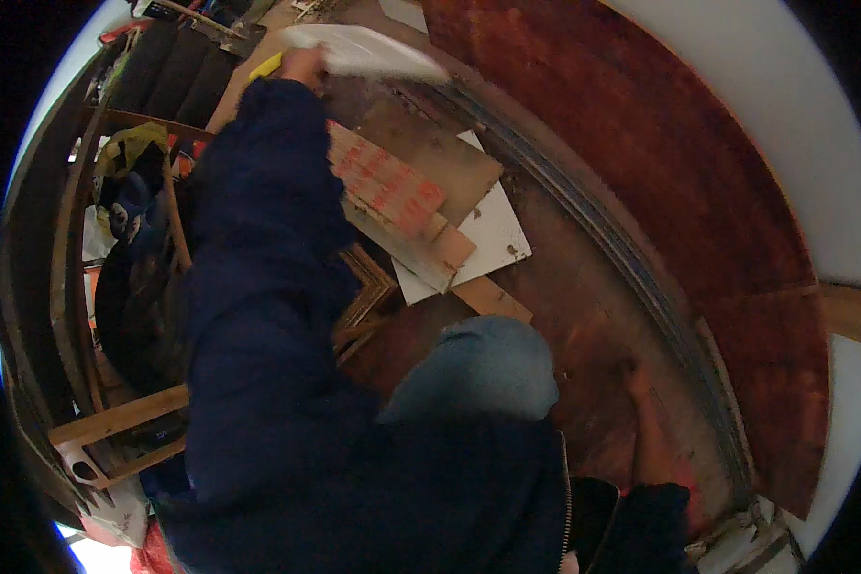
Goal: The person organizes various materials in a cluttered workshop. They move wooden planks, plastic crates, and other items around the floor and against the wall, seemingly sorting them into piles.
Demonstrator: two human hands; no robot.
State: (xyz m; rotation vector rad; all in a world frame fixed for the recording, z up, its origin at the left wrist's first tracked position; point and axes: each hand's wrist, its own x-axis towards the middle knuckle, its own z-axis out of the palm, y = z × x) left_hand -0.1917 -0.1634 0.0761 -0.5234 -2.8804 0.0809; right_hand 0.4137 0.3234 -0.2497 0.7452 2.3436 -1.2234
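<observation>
My left hand is at the upper left, at the end of a stretched dark blue sleeve. It is closed on the yellow handle of a tool, with a wide pale blade or panel, blurred, at its right. My right hand is lower right, over the reddish-brown floor board, dim and blurred; whether it holds anything cannot be told. Between them lie a wooden board piece with red printing, a white panel offcut and a brown board offcut, loosely stacked.
Long metal strips curve along the right, beside a large reddish-brown panel. A wooden frame and shelving with a blue tool stand at the left. My jeans-covered knee is near the offcuts.
</observation>
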